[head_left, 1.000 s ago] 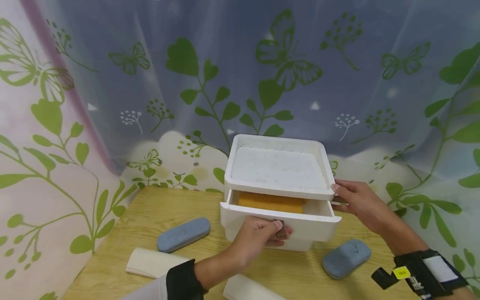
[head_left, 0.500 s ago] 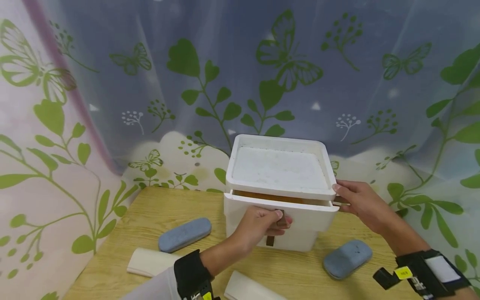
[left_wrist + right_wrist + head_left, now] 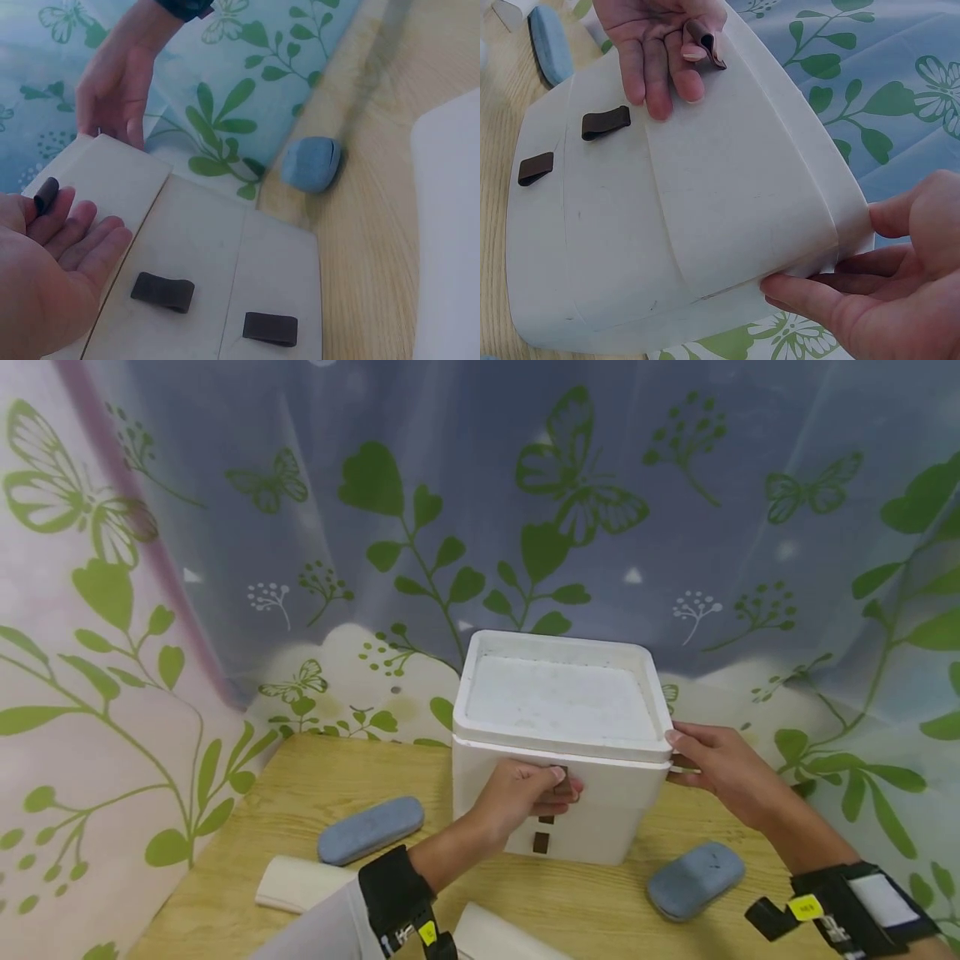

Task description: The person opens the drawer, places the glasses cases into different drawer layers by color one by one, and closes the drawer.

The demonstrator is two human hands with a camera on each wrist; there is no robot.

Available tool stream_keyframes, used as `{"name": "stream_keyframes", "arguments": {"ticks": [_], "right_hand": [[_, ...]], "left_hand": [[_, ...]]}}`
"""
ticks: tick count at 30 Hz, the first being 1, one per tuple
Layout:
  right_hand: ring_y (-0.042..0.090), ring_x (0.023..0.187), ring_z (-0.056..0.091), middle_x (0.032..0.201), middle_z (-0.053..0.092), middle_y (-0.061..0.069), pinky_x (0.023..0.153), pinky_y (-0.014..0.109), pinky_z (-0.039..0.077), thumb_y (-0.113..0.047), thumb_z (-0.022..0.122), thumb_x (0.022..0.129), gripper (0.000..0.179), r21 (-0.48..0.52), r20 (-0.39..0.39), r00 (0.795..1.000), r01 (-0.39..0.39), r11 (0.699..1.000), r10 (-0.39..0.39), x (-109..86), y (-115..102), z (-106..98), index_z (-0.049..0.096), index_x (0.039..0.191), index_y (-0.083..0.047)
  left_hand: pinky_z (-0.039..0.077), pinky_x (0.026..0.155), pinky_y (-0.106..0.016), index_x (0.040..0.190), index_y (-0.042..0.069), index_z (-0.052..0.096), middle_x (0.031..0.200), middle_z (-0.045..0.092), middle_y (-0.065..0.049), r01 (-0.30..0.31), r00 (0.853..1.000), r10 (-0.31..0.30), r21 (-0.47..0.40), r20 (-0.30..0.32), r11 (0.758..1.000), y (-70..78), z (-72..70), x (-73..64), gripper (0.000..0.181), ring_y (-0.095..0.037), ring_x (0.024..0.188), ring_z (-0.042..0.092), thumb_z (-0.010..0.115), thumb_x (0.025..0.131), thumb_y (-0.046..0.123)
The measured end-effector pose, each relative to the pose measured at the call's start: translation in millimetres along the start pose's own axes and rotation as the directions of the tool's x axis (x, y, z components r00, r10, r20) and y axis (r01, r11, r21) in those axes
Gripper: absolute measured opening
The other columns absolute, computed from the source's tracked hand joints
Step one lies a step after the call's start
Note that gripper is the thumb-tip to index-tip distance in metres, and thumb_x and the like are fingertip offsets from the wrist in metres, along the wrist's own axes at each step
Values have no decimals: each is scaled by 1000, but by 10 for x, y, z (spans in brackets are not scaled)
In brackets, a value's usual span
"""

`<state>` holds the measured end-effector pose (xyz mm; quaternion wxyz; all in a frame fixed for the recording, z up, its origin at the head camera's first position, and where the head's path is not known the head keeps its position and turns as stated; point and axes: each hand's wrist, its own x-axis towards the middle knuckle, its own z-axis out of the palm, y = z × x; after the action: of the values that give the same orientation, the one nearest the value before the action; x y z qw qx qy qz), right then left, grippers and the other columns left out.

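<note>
A white drawer cabinet (image 3: 558,697) with a tray-like top stands on the table, its drawer fronts lined up. My left hand (image 3: 510,797) pinches the brown pull tab (image 3: 702,41) of the top drawer (image 3: 727,157) between thumb and forefinger, the other fingers loosely bent beside the front. Two more brown tabs show on the lower drawers, the middle tab (image 3: 163,291) and the bottom tab (image 3: 270,328). My right hand (image 3: 716,764) holds the cabinet's right side near the top, thumb at the top rim and fingers along the side wall. The drawer's contents are hidden.
A blue-grey glasses case (image 3: 371,829) lies left of the cabinet, another blue-grey case (image 3: 696,879) right of it. Two cream cases lie nearer, one cream case (image 3: 300,883) partly behind the left forearm. A patterned curtain (image 3: 420,568) hangs behind the wooden table (image 3: 360,768).
The top drawer has slid inward from partly out to flush, pushed by my left hand on its tab. The orange-yellow thing inside has gone from sight. My right hand keeps its hold.
</note>
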<state>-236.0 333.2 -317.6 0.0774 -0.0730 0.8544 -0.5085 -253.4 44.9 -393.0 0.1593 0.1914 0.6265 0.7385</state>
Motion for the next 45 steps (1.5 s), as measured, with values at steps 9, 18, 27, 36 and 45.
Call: {"name": "stream_keyframes", "arguments": {"ticks": [9,18,27,36,45], "right_hand": [[44,140,53,160,37,34,101,39,59,-34,41,113,66,-8,-13,1000,-5,1000,5,-1,-3,-13,23,161,9],[37,137,57,160,38,34,101,39,59,-34,40,114,66,-8,-9,1000,1,1000,-1,2,-40,-19,23,161,9],[40,137,57,160,38,34,101,40,58,-34,41,113,66,-8,-7,1000,-7,1000,7,-7,-35,-15,23,161,9],[29,133,62,160,38,34,101,39,59,-34,42,113,67,-5,1,1000,-2,1000,2,-12,-12,-8,23,160,9],[45,140,53,160,36,35,100,38,59,-34,40,114,67,-13,-5,1000,-6,1000,6,-1,-1,3,22,160,10]], "left_hand": [[63,92,-38,111,-10,75,114,77,-23,6,1000,-6,12,14,1000,38,-41,62,32,-16,100,78,57,105,16],[63,92,-36,112,-8,76,117,76,-24,17,1000,-18,20,12,1000,65,-52,70,31,-18,103,78,57,106,16],[63,91,-37,111,-8,76,113,78,-22,30,1000,-30,13,8,999,56,-43,66,32,-19,101,78,58,106,18],[64,89,-39,111,-10,75,110,77,-24,76,997,-79,86,25,993,24,-110,-17,37,-27,99,79,61,105,23],[63,93,-38,114,-6,74,114,77,-20,115,993,-109,201,-39,973,-38,-290,-200,30,-26,103,76,62,103,19]]}}
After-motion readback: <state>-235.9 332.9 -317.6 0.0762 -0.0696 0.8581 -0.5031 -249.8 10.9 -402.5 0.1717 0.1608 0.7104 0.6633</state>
